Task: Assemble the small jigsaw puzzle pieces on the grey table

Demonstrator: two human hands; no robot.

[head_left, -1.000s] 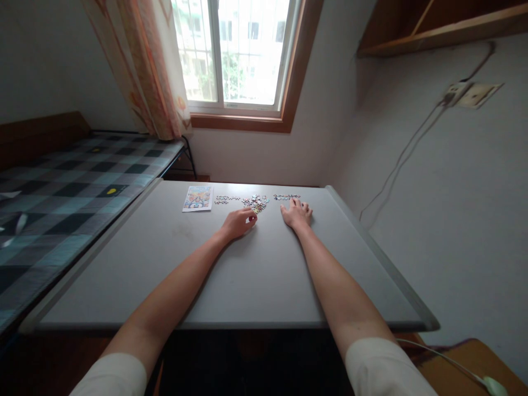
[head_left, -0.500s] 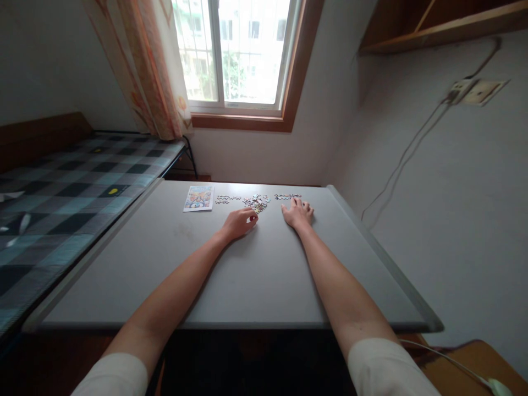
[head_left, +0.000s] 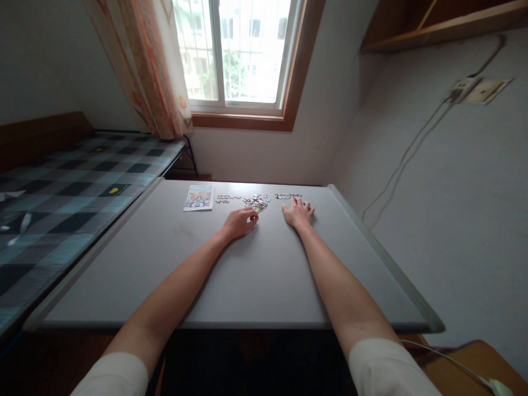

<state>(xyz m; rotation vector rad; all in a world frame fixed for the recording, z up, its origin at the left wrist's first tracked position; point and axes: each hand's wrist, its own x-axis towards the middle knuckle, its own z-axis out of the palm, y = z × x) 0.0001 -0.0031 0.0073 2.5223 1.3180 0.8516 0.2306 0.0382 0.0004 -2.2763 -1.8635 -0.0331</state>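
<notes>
My left hand (head_left: 240,222) rests on the table just in front of a loose heap of jigsaw pieces (head_left: 258,202). Its fingers curl round to the thumb, and a small dark red patch shows inside the curl; what it is cannot be made out. With fingers spread, my right hand (head_left: 297,213) lies on the tabletop, its fingertips at the near edge of a joined strip of jigsaw pieces (head_left: 282,196). Left of the heap are further joined strips of pieces (head_left: 225,197). A printed picture sheet (head_left: 198,198) lies farther left.
The grey table (head_left: 256,275) has raised edging along its sides. A bed with a checked cover (head_left: 82,181) stands along the left, below a curtain (head_left: 152,71) and window (head_left: 247,55). Cables (head_left: 406,154) hang from a wall socket (head_left: 480,91) at right, near a wooden shelf (head_left: 445,27).
Both hands and the jigsaw pieces stay where they were. Only the camera view has shifted very slightly.
</notes>
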